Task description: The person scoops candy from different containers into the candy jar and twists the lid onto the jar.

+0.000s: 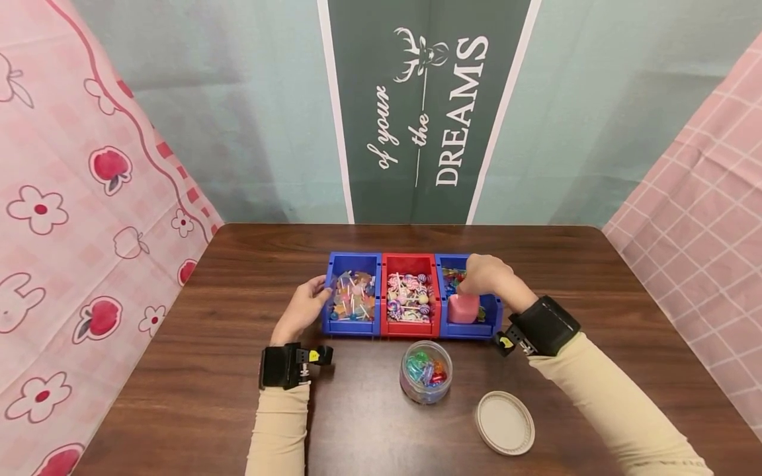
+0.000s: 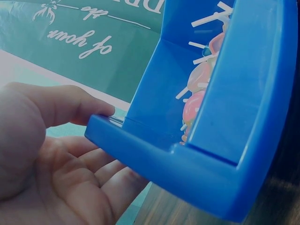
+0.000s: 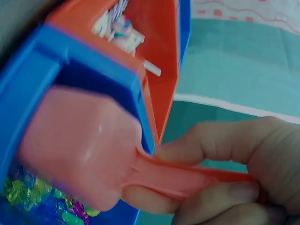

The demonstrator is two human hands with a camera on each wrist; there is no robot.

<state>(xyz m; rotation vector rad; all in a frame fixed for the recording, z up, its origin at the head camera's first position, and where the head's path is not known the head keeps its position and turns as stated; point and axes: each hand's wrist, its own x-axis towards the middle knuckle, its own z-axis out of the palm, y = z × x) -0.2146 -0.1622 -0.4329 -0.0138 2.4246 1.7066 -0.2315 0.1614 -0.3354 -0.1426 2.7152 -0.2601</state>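
Note:
My right hand (image 1: 489, 275) holds a pink scoop (image 3: 84, 145) by its handle, the thumb on one side and the fingers curled round the other. The scoop's bowl lies within the right blue bin (image 1: 449, 329), over shiny colourful wrapped candies (image 3: 42, 194); its underside faces the right wrist camera. At the left blue bin (image 2: 187, 180), my left hand (image 1: 302, 305) grips the outer side wall, thumb over the rim and fingers against the outside. Lollipops (image 1: 354, 297) with white sticks fill that bin. Between the two stands a red bin (image 1: 411, 328) of striped lollipops (image 1: 408, 299).
In front of the bins stands a clear round jar (image 1: 425, 394), uncovered, with shiny wrapped candies (image 1: 426, 370) inside. A pale round lid (image 1: 505, 423) lies to its right on the brown wooden table (image 1: 196, 396). A green printed curtain (image 1: 411, 205) hangs behind the table.

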